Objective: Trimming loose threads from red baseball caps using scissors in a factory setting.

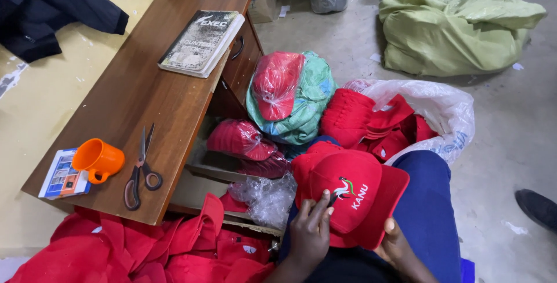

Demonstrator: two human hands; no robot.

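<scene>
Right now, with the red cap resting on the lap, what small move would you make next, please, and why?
Probably slide the left hand along the red cap toward the embroidered front: its fingers sit on the crown's near edge, while the right hand supports the brim from underneath.

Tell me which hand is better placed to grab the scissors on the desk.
The left hand, probably. It rests on top of the red cap on the side toward the wooden desk, nearer the scissors. The right hand is under the cap's brim, supporting it.
</scene>
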